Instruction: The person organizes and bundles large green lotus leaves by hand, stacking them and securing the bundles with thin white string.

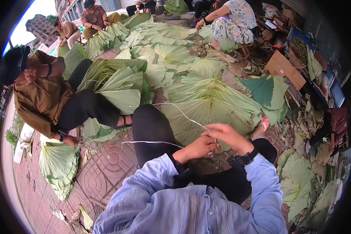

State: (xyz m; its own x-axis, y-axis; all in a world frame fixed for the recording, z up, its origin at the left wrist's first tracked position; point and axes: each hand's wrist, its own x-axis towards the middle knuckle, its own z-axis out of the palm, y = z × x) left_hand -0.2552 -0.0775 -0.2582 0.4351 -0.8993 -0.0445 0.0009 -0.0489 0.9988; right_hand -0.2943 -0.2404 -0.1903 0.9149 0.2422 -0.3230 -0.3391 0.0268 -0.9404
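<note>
Over my lap, my left hand [199,148] and my right hand [228,135] meet, fingers close together on a thin white cord [183,112]. One length of it curves from the fingertips up and left across the leaves. Another stretch passes behind my left wrist and over my dark trouser leg, its free end hanging to the left. Small white loops show at the left fingers; how they are wound cannot be made out. Just beyond my hands, a broad stack of flattened lotus leaves [210,109] lies fanned out on the ground between my legs.
Left of me a seated co-worker [44,93] has a folded lotus-leaf bundle [117,82] alongside. Another leaf bundle [58,166] rests on the red paving [105,169]. More people sit farther back around spread leaves. A cardboard box [285,68] and dry leaf scraps [305,122] crowd the right.
</note>
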